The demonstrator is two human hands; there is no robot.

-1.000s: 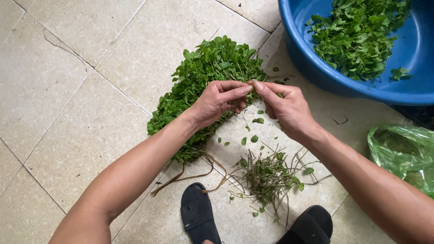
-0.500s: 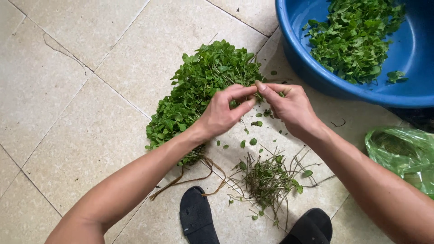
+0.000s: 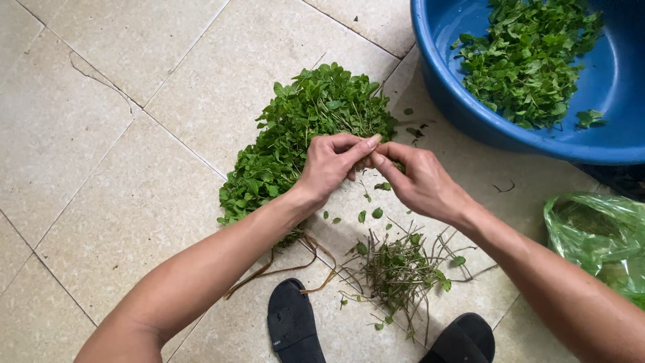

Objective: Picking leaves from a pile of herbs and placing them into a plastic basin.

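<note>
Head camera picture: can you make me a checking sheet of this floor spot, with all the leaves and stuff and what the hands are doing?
Surface: pale tiled floor, one crack line in a tile at upper left.
Job's things: heap of leafy green herbs on the floor; blue basin holding picked leaves.
Clutter: pile of bare stems, loose leaves around it; green plastic bag at right; two black sandals at the bottom edge.
Hands: left hand and right hand meet fingertip to fingertip above the herbs, pinching something too small to make out.
Cables: nothing seen.
Surroundings: nothing seen beyond the floor.
</note>
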